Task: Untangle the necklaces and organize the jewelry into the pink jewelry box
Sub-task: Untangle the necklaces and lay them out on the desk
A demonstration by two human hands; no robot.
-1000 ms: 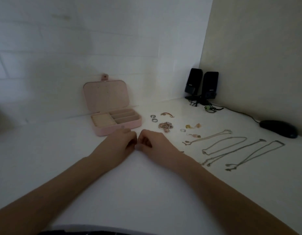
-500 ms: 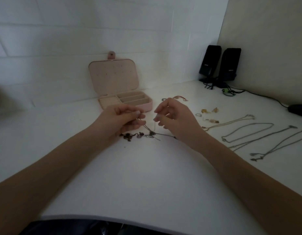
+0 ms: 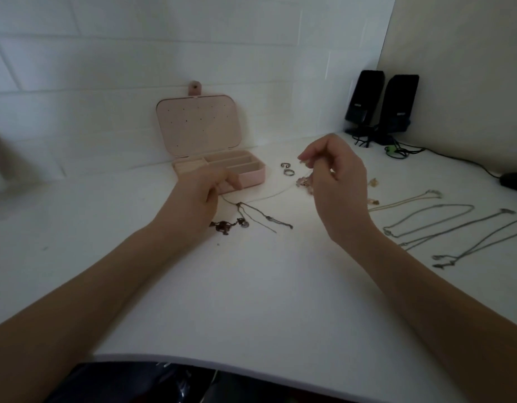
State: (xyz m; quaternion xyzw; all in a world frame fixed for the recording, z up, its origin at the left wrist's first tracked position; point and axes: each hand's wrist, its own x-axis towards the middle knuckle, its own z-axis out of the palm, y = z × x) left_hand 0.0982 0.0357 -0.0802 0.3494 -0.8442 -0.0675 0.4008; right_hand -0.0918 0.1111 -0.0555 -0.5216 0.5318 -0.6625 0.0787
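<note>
The pink jewelry box point(image 3: 252, 173) stands open against the back wall, its lid upright. My left hand point(image 3: 203, 193) lies in front of it and pinches one end of a thin tangled chain point(image 3: 251, 212). Dark pendants point(image 3: 223, 226) and loose strands of the tangle lie on the table below that hand. My right hand point(image 3: 335, 181) is raised to the right and pinches the chain's other end, so a strand stretches between both hands. Several straightened necklaces point(image 3: 443, 225) lie in a row at the right.
Two rings point(image 3: 286, 168) and a small pinkish pile of jewelry point(image 3: 303, 181) lie right of the box, earrings point(image 3: 374, 183) behind my right hand. Two black speakers point(image 3: 382, 103) with cables stand in the corner, a black mouse point(image 3: 514, 181) at the far right edge.
My hands have moved apart, pulling one strand taut out of the tangle. The right hand has risen and gone right; the view has tilted down.
</note>
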